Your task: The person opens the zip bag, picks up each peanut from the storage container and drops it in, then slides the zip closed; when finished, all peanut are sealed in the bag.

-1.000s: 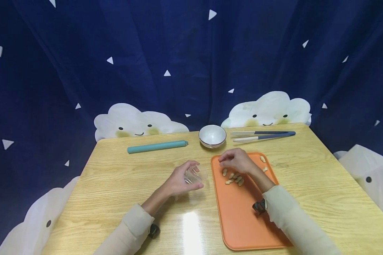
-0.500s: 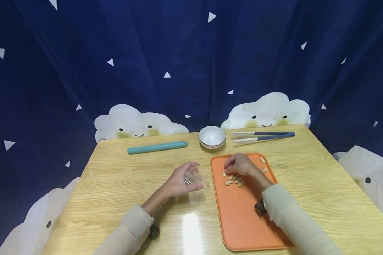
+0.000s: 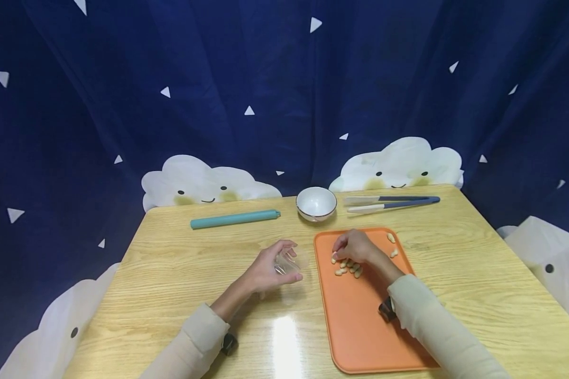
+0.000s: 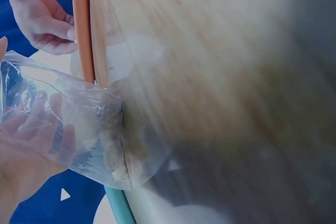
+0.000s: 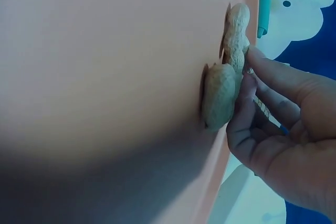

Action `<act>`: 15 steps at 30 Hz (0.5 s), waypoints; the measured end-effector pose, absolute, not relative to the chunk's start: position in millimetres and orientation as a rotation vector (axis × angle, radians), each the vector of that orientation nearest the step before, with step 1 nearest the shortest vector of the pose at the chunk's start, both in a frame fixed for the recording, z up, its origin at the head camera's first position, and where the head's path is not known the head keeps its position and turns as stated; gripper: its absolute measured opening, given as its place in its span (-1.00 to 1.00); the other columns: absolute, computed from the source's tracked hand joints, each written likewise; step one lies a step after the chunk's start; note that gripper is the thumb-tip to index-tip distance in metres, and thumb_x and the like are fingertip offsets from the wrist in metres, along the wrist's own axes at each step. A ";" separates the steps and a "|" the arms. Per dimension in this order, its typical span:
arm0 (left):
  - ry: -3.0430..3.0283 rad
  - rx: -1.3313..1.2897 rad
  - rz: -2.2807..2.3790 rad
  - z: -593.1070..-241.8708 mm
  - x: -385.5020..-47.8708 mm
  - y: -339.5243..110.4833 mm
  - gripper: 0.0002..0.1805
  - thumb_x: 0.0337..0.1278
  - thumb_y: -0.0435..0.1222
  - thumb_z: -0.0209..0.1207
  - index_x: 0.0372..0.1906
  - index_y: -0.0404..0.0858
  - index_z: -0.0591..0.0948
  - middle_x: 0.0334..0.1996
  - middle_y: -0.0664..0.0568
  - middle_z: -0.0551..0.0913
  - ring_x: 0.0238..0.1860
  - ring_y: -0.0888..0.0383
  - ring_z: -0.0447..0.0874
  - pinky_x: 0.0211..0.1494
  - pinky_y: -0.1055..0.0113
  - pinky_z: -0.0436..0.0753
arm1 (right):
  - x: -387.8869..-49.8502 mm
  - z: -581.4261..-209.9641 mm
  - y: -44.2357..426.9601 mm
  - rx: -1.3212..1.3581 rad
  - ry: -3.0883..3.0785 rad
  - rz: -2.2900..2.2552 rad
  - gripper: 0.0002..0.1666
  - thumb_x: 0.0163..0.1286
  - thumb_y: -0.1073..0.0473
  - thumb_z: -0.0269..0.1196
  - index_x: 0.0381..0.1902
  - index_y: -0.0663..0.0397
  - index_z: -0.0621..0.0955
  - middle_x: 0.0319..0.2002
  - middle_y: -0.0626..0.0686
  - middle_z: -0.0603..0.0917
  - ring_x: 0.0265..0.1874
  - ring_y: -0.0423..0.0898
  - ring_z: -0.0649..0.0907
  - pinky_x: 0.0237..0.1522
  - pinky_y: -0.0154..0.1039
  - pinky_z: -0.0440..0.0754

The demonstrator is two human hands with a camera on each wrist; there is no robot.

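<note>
Across a strip of surface (image 3: 308, 313) left of the orange tray (image 3: 353, 331), the left hand (image 3: 264, 269) curls round a faint clear bag (image 4: 89, 124). On the tray's far half, the right hand (image 3: 359, 246), fingertips nearly together, partly hides peanuts (image 3: 357, 272); any pinch, I cannot tell. A sleeve (image 3: 424, 308) covers the near-right corner.

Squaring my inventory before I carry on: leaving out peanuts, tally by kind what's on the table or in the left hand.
Orange tray: 1
White bowl: 1
Pair of tongs: 1
Teal rod: 1
Clear plastic bag, in the left hand: 1
Total: 5
</note>
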State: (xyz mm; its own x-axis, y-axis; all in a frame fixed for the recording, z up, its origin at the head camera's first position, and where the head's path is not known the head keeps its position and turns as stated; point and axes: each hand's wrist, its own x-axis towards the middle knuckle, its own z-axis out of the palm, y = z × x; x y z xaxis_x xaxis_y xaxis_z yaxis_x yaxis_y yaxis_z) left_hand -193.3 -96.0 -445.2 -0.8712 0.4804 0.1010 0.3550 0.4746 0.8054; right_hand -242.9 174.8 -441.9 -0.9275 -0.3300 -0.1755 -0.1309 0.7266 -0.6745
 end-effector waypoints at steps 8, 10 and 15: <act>2.588 0.733 1.338 -444.8 -193.6 -96.7 -0.21 -0.14 -0.07 0.39 0.27 -0.18 0.37 -0.02 -0.01 0.60 0.02 0.14 0.54 0.19 0.08 0.46 | -242.4 -437.8 173.7 -0.324 2.635 -1.064 -0.89 0.11 0.25 0.38 -0.43 0.17 0.65 -0.57 0.00 0.65 -0.61 -0.16 0.57 -0.50 -0.32 0.52; 2.587 0.735 1.337 -444.7 -193.6 -96.7 -0.20 -0.14 -0.07 0.39 0.28 -0.19 0.36 -0.02 0.00 0.59 0.02 0.14 0.54 0.18 0.09 0.46 | -241.8 -435.7 174.3 -0.329 2.649 -1.090 -0.89 0.11 0.25 0.38 -0.43 0.17 0.65 -0.57 0.00 0.65 -0.61 -0.15 0.56 -0.52 -0.31 0.51; 2.589 0.740 1.333 -445.1 -194.3 -96.5 -0.21 -0.13 -0.06 0.39 0.27 -0.17 0.36 -0.03 0.02 0.59 0.01 0.16 0.54 0.17 0.11 0.47 | -238.9 -428.0 173.5 -0.373 2.692 -1.158 -0.88 0.10 0.23 0.38 -0.43 0.15 0.66 -0.52 0.00 0.67 -0.55 -0.19 0.56 -0.47 -0.32 0.50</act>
